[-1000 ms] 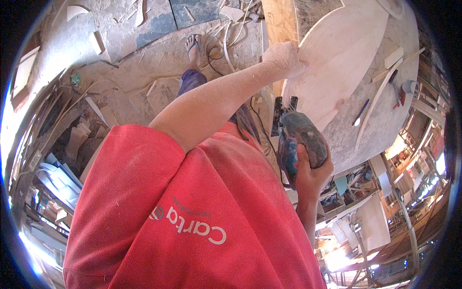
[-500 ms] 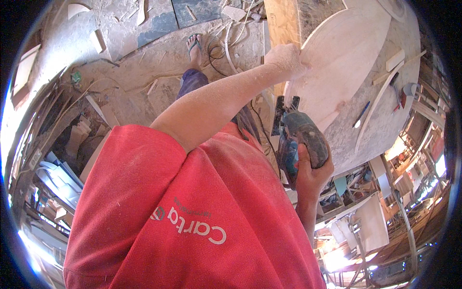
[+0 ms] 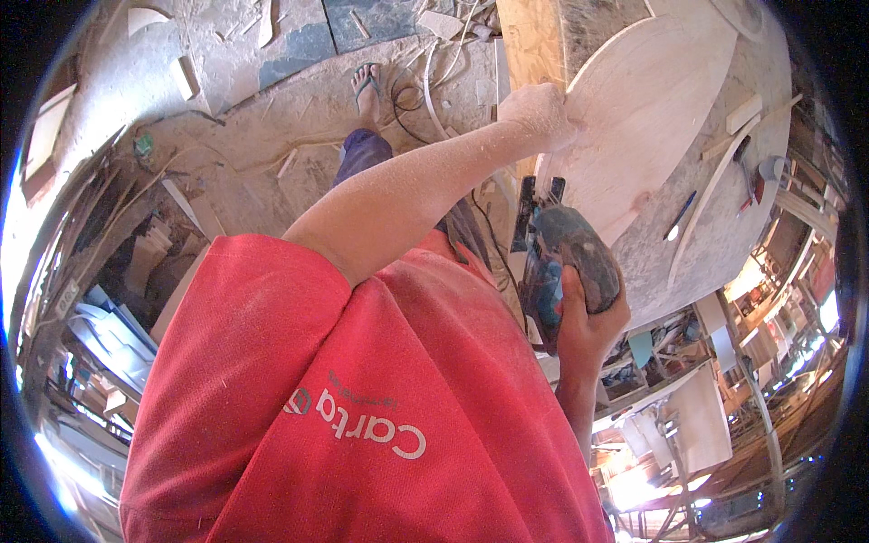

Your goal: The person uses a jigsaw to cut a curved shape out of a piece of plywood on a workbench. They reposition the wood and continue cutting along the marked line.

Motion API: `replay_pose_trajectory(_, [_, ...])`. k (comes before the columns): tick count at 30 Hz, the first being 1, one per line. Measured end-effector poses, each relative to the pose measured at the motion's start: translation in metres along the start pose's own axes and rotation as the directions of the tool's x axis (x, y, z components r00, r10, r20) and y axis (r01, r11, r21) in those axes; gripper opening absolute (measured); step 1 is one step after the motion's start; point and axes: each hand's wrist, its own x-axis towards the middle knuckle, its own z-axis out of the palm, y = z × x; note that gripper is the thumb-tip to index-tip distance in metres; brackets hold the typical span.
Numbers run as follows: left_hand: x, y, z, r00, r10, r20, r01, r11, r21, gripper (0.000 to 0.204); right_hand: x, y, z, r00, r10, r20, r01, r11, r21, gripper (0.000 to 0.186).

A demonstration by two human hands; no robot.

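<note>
My left hand [image 3: 541,116] reaches across and is closed over the near left edge of a pale wooden board [image 3: 647,109] with a curved outline. The hand and forearm are dusted with sawdust. My right hand [image 3: 593,317] is wrapped round the body of a dark, teal-sided jigsaw [image 3: 579,249]. The jigsaw's black base plate sits against the near end of the board, just below my left hand. Its blade cannot be made out from here.
The board lies on a dusty worktable [image 3: 724,253]. On it are a blue pen [image 3: 682,214], a thin curved wood strip [image 3: 706,213] and small offcuts [image 3: 743,114]. A wooden beam [image 3: 532,50] runs beside the table. Cables [image 3: 429,86] and scraps lie on the floor.
The jigsaw and my right hand have shifted very slightly forward, toward my left hand. My left hand stays in place on the board.
</note>
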Motion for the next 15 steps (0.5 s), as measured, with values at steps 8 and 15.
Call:
replay_pose_trajectory(8, [-0.001,0.001,-0.003,1.0,0.028,0.009,-0.028,0.999,0.031,0.056,0.002,0.0,0.002,0.999,-0.044,-0.014,0.045,0.999,0.03,0.055])
replay_pose_trajectory(15, [-0.006,-0.014,0.016,0.997,-0.049,0.052,0.052,0.997,-0.052,0.055,-0.003,0.013,-0.017,0.999,0.002,0.038,-0.003,1.0,0.015,0.055])
